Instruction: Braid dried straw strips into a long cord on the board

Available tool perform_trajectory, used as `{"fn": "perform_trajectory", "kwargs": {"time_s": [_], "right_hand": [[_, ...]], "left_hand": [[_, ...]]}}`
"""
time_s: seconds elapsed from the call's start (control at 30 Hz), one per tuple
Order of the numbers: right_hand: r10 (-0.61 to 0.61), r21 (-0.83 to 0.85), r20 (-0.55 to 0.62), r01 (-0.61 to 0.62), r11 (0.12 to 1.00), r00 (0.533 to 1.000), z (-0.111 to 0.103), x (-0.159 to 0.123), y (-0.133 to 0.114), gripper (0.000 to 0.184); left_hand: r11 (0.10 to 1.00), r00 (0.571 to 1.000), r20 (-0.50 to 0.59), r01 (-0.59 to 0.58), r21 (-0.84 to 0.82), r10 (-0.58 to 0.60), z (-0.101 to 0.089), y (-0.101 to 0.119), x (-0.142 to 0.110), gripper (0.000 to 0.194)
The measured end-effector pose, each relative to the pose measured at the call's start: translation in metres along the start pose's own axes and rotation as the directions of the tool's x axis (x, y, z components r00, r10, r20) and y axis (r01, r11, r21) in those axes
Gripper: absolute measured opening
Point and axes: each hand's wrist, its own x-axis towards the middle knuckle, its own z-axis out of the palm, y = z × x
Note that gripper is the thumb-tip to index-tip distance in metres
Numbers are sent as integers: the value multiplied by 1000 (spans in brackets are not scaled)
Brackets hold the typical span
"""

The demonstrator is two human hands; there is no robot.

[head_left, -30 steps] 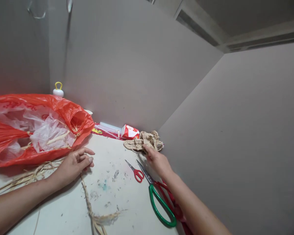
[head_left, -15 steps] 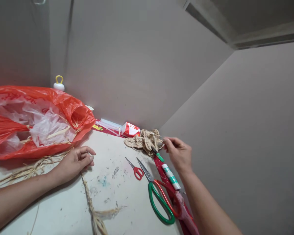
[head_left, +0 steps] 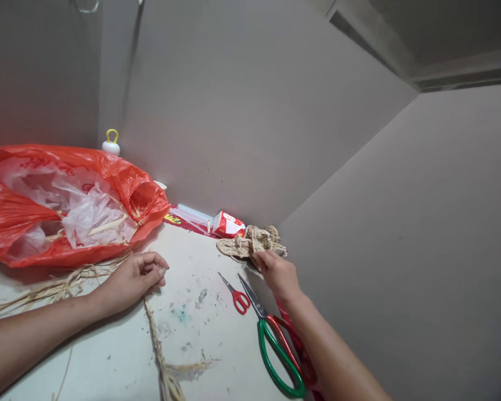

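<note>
My right hand (head_left: 278, 274) is at the woven straw pieces (head_left: 234, 247), which look like small sandals piled by the wall. Its thumb and fingertips are pinched together; whatever sits between them is too small or hidden to make out. On the left of the white table, my left hand (head_left: 136, 279) rests with curled fingers, thumb close to the index finger. A straw braid (head_left: 155, 333) runs from under it toward the front edge, its upper end hidden. Small red-handled scissors (head_left: 239, 299) and larger scissors with green and red handles (head_left: 267, 337) lie below my right hand.
A red plastic bag (head_left: 150, 214) with white plastic and straw inside stands at the left. Loose straw strands (head_left: 70, 283) lie before it. Along the wall are a red-and-white packet (head_left: 229, 224) and a white object with a yellow loop (head_left: 111, 146). The wall bounds the table (head_left: 200, 334).
My right hand has moved left and down from beside the wall onto the woven straw pieces, covering the green-handled tool and white-and-green tube. My left hand stays put. The view has shifted slightly.
</note>
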Motion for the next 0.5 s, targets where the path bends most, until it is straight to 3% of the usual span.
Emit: {"fn": "perform_trajectory", "kwargs": {"time_s": [0.13,0.33,0.4,0.5], "right_hand": [[129,152,-190,-101,983,973,-30,12,1,35],[285,383,-274,-168,908,918,-62,19,-8,28],[333,435,-378,-152,887,864,-70,19,-15,27],[389,506,-557,-72,860,733,-85,17,-31,24]], "left_hand": [[1000,1000,7,-5,-16,5,0,0,0,26],[1000,1000,10,-12,15,12,0,-1,-1,27],[1000,1000,10,-13,25,13,0,0,-1,27],[1000,1000,10,-12,16,12,0,1,-2,25]]}}
